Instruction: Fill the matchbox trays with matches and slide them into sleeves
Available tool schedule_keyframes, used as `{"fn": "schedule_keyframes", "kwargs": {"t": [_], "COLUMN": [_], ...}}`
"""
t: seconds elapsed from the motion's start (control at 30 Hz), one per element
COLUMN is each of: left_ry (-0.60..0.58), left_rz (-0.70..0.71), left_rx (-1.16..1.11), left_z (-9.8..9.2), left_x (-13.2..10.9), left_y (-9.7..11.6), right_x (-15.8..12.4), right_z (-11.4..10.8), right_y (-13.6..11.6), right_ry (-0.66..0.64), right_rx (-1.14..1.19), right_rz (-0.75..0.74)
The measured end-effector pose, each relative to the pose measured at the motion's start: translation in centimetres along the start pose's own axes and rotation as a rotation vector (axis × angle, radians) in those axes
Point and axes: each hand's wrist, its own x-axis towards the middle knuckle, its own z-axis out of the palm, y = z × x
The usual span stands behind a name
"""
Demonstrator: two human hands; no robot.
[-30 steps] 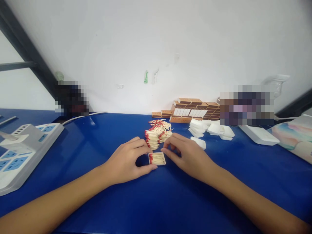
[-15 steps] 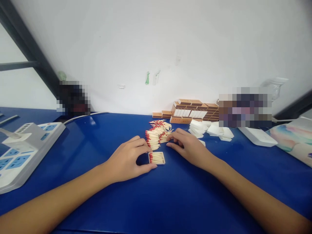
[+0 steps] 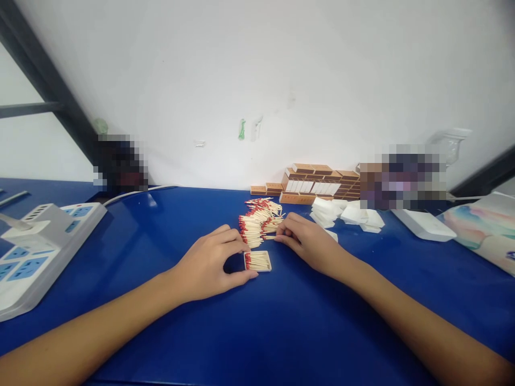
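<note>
A small white matchbox tray filled with red-tipped matches lies on the blue table. My left hand grips the tray's left end between thumb and fingers. Just behind it sits a loose pile of matches. My right hand rests at the pile's right edge, its fingertips pinched on a few matches there.
Brown matchbox sleeves are stacked against the white wall. Several white empty trays lie right of the pile. A grey power strip sits at the far left; a white flat device and a colourful pad lie at right.
My right hand left the tray's right end and moved back to the loose pile, where its fingers closed on matches. My left hand stayed on the tray.
</note>
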Motion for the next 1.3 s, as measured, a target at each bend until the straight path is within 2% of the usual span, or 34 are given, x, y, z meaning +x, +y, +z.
{"fn": "schedule_keyframes", "kwargs": {"t": [0.63,1.13,1.3], "left_ry": [-0.023,0.037,0.021], "left_rz": [-0.016,0.014,0.009], "left_rx": [0.013,-0.012,0.000], "left_z": [-0.1,-0.2,-0.2], "left_x": [0.0,0.0,0.0], "left_y": [-0.1,-0.2,-0.1], "right_x": [-0.2,-0.6,-0.6], "right_z": [-1.2,-1.5,-1.5], "right_y": [-1.1,-0.6,-0.6], "right_ry": [-0.143,-0.064,-0.039], "right_rx": [-0.036,-0.077,-0.072], "right_rz": [0.105,0.035,0.008]}}
